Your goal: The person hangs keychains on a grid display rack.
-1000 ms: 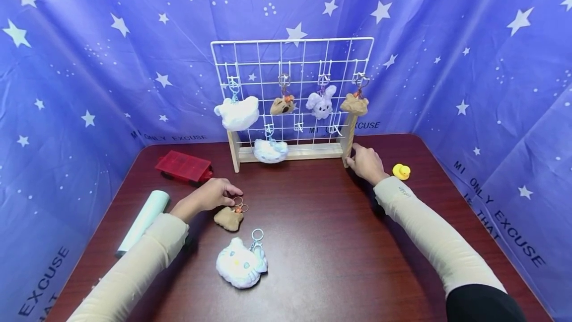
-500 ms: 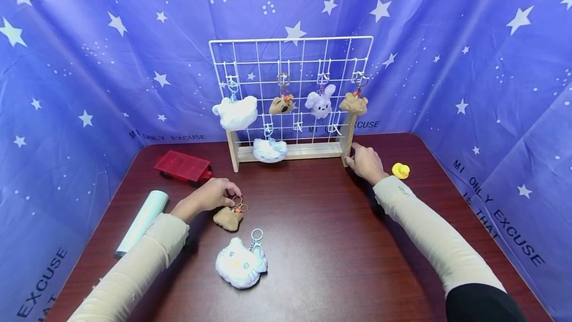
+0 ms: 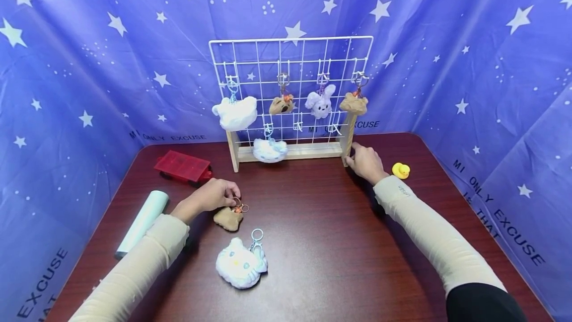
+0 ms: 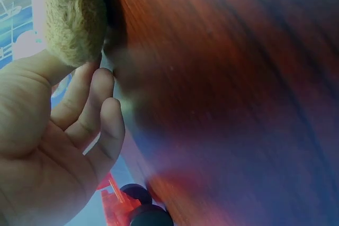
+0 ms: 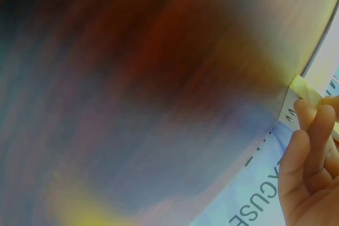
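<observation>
In the head view my left hand (image 3: pixel 215 196) pinches the metal ring of a brown plush keychain (image 3: pixel 228 219) lying on the table. The left wrist view shows the plush (image 4: pixel 74 19) hiding the fingertips. A white cat-face plush keychain (image 3: pixel 239 263) with a pale blue ring lies nearer to me. My right hand (image 3: pixel 367 164) grips the right wooden leg (image 3: pixel 346 149) of a white wire grid rack (image 3: pixel 304 63), with the thumb at its front. Several plush keychains hang on the rack's hooks, among them a white one (image 3: pixel 237 113) and a lilac rabbit (image 3: pixel 321 105).
At the left lie a red toy cart (image 3: pixel 184 165) and a mint-green cylinder (image 3: pixel 144 222). A yellow rubber duck (image 3: pixel 400 170) sits right of my right hand. A blue star-patterned curtain (image 3: pixel 170 39) encloses the dark red table (image 3: pixel 348 262) at the back and sides.
The pinched ring has tipped slightly lower under my left fingertips. The brown plush stays in place, and my right hand keeps its hold on the rack leg.
</observation>
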A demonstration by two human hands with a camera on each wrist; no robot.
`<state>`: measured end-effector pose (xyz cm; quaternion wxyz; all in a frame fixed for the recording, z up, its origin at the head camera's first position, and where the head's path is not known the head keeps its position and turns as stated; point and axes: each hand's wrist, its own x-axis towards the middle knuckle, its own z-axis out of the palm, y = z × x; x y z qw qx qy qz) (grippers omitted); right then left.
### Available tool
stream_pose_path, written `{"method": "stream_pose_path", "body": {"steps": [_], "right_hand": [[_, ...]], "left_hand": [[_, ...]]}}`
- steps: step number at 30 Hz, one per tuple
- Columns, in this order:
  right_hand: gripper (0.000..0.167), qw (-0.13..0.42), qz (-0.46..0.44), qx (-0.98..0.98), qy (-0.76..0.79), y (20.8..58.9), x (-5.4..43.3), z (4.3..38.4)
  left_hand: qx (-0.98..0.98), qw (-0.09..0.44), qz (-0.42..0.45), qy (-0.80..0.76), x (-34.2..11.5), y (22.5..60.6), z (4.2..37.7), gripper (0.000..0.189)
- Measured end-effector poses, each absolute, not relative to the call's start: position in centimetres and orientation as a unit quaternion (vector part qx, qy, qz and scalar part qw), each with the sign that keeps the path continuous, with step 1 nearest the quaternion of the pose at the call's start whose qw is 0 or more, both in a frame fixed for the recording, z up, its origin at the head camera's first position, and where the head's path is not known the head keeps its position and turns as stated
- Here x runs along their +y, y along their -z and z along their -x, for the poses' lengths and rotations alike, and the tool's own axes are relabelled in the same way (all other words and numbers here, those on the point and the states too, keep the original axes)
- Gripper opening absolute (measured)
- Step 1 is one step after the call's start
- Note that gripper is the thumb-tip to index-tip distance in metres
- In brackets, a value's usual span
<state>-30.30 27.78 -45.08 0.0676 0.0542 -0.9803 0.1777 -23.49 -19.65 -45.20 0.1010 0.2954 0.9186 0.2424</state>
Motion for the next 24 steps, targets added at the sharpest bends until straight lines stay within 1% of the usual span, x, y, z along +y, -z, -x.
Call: {"method": "stream_pose_path", "body": {"steps": [5,11,18,24], "right_hand": [[0.041,0.069,-0.054,-0.98,-0.181,44.9,27.8,30.2],[0.041,0.066,-0.056,-0.98,-0.181,45.1,27.8,30.2],[0.04,0.069,-0.055,-0.979,-0.183,45.0,27.9,30.1],[0.039,0.068,-0.058,-0.98,-0.18,45.0,27.8,30.1]], "left_hand": [[0.917,0.086,-0.301,-0.248,-19.7,45.3,23.5,0.018],[0.911,0.099,-0.287,-0.277,-19.7,45.0,23.3,0.021],[0.902,0.094,-0.288,-0.308,-19.2,44.1,23.1,0.022],[0.893,0.105,-0.291,-0.328,-19.0,43.9,23.0,0.024]]}}
